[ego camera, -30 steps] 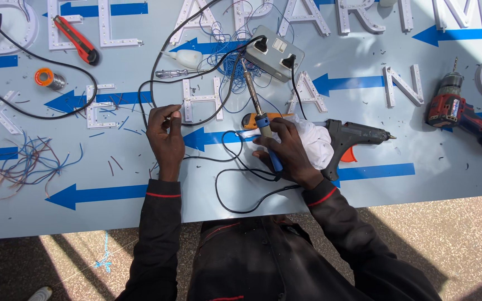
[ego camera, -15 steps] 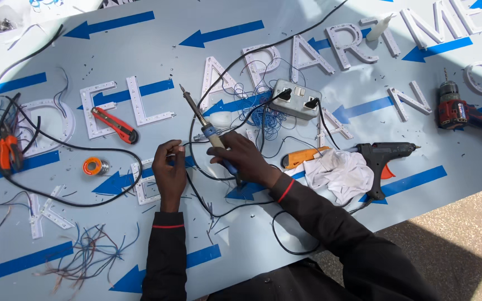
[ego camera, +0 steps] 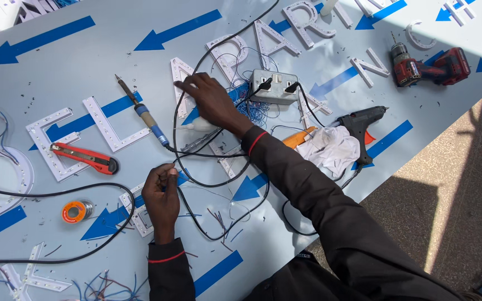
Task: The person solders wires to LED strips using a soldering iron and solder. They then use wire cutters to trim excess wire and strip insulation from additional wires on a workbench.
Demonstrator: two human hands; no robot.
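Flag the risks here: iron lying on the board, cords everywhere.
1. The soldering iron lies loose on the board with no stand; if hot, its tip could mark the surface.
2. Its cord loops near the left hand and under the right arm; a snag could drag the iron.
3. The right hand reaches over tangled wires by the socket box.

Red cordless drill [ego camera: 430, 65], black glue gun [ego camera: 361, 125], white cloth [ego camera: 330, 150], solder spool [ego camera: 75, 211].

The left hand [ego camera: 162, 198] sits near, fingers curled shut in a pinch, wrist straight, dark sleeve behind it. The right hand [ego camera: 212, 100] stretches far across, palm down, fingers spread flat, forearm angled leftward.
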